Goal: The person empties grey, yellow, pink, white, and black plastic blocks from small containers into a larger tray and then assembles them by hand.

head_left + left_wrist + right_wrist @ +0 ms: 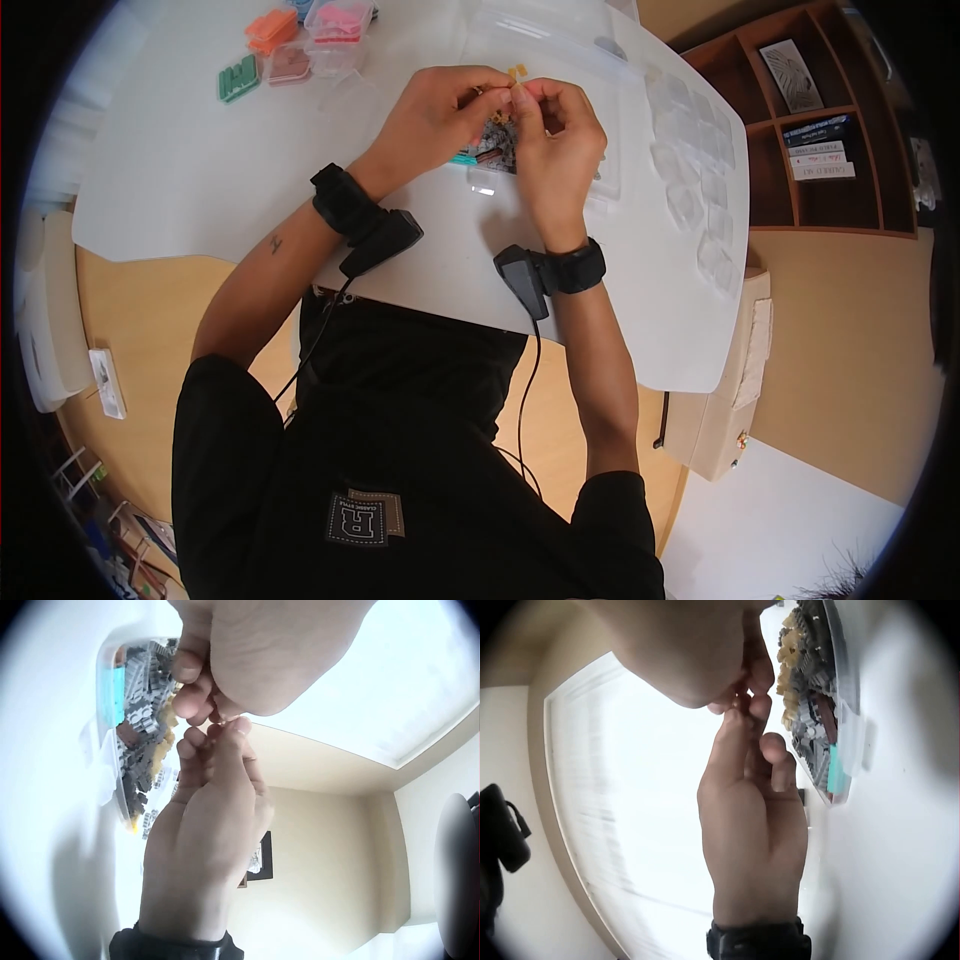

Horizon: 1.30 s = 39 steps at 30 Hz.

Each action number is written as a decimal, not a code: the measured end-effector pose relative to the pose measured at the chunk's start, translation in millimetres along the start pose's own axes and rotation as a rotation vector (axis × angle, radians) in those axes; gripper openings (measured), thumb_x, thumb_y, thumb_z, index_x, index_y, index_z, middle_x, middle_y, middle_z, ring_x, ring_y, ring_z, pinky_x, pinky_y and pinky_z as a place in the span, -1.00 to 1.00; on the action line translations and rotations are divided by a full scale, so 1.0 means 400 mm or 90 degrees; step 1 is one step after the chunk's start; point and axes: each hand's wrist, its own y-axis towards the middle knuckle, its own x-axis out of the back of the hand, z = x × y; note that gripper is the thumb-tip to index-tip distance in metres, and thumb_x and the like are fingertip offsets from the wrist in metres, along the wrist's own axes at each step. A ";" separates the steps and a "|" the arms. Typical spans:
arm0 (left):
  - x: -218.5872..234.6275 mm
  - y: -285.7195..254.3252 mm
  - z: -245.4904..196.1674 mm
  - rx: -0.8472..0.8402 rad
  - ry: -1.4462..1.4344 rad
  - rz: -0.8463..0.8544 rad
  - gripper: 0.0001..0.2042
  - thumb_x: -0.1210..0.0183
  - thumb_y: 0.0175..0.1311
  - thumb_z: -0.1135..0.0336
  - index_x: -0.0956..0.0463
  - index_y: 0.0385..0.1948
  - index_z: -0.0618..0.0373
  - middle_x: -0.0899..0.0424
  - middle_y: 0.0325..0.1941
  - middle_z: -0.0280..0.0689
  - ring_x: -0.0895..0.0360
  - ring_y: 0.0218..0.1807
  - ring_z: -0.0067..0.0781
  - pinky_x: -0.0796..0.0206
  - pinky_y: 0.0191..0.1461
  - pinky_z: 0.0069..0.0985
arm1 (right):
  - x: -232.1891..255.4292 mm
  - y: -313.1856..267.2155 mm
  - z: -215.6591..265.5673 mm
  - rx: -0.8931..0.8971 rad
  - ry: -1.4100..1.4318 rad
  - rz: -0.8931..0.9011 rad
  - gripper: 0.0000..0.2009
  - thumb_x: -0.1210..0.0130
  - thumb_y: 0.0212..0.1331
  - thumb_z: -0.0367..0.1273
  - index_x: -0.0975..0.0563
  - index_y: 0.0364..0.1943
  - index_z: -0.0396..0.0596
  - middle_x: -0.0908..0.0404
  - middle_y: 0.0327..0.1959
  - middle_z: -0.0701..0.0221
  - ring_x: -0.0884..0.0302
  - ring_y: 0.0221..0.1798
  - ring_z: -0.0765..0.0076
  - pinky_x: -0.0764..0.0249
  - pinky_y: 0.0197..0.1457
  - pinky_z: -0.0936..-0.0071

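Note:
Above a clear plastic container (847,697), my two hands meet fingertip to fingertip. My left hand (435,115) and right hand (562,145) pinch a small yellow toy brick piece (517,73) between thumbs and forefingers. Fingers hide most of the piece in both wrist views. Grey toy bricks (139,686) fill the container under the hands, with tan-yellow pieces (789,652) along one side. A turquoise piece (835,769) and a dark brown one (827,716) lie among them.
Small clear boxes (690,140) are spread over the table's right side. At the back left stand boxes with orange (270,32), pink (340,20) and green pieces (238,78). A larger clear lid or tray (540,35) lies behind the hands. A brown shelf (820,120) stands beyond the table.

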 end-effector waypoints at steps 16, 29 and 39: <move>0.012 0.011 0.005 0.060 -0.141 0.036 -0.73 -0.09 0.29 0.19 -0.60 -0.30 0.25 -0.51 -0.67 -0.41 -0.33 -0.69 -0.76 -0.11 -0.68 -0.73 | 0.012 0.004 -0.001 0.019 0.032 0.052 -0.80 -0.22 0.00 -0.57 -0.60 -0.23 -0.14 -0.54 -0.33 0.38 -0.52 -0.45 0.54 -0.43 -0.45 0.63; 0.026 0.012 -0.016 0.120 -0.190 0.071 -0.75 -0.14 0.26 0.22 -0.62 -0.30 0.25 -0.53 -0.65 -0.40 -0.36 -0.68 -0.73 -0.14 -0.63 -0.73 | 0.021 0.005 0.005 0.080 0.024 0.069 -0.81 -0.18 0.03 -0.56 -0.61 -0.22 -0.18 -0.56 -0.34 0.35 -0.59 -0.44 0.50 -0.53 -0.36 0.61; 0.018 0.011 -0.002 0.115 -0.165 0.061 -0.74 -0.13 0.28 0.22 -0.62 -0.29 0.27 -0.50 -0.68 -0.42 -0.34 -0.68 -0.74 -0.14 -0.63 -0.72 | 0.013 0.004 0.012 0.052 0.028 0.060 -0.80 -0.18 -0.03 -0.59 -0.61 -0.25 -0.21 -0.57 -0.34 0.35 -0.64 -0.38 0.44 -0.60 -0.28 0.59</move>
